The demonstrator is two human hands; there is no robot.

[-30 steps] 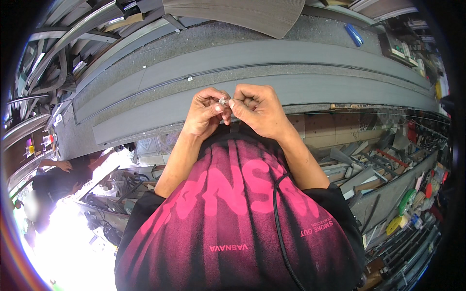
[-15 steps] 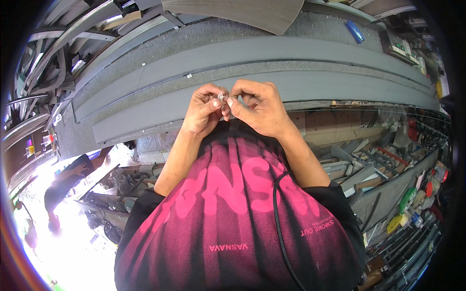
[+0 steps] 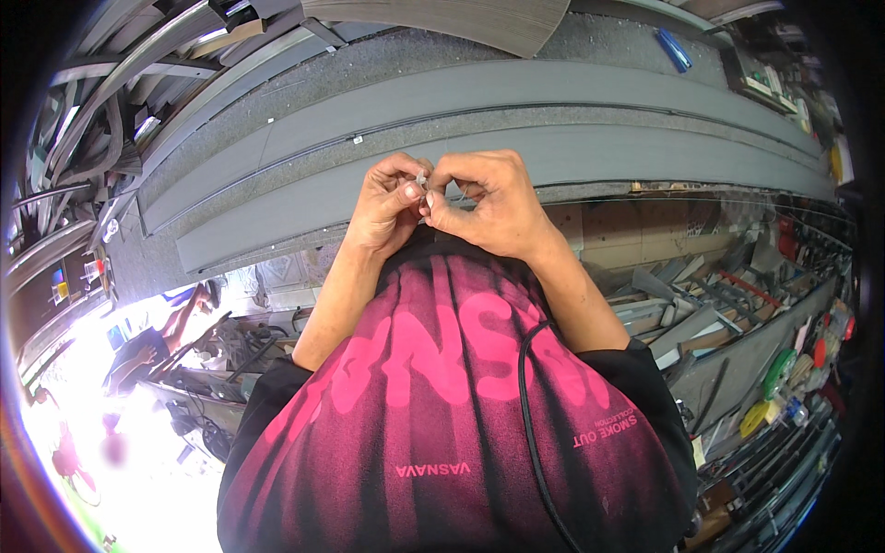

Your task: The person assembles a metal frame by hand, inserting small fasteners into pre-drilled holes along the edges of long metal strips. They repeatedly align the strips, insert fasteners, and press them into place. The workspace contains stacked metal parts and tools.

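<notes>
So both hands are up in front of the chest, right over the near edge of the table [image 3: 277,244], pinching the same small whitish piece [image 3: 422,180] between them. The left hand [image 3: 385,205] has its fingers curled tight with thumb and forefinger closed on the piece from the left, and the right hand [image 3: 489,205] is doing the same from the other side, fingertips bunched narrow around it, so the two hands are touching at the tips. The piece is mostly hidden by the fingers, can't really tell what it is beyond small and pale. Compared to a second ago, not much has changed: the hands have stayed in pretty much the same spot and the same grip, maybe a hair lower toward the table edge. Long grey profile strips [image 3: 516,101] lie lengthwise across the table behind the hands, with a tiny pale bit [image 3: 357,140] sitting on one of them and a blue tool [image 3: 674,50] well off at the far right. Black cord [image 3: 527,405] hangs down the pink and black shirt [image 3: 433,433].
</notes>
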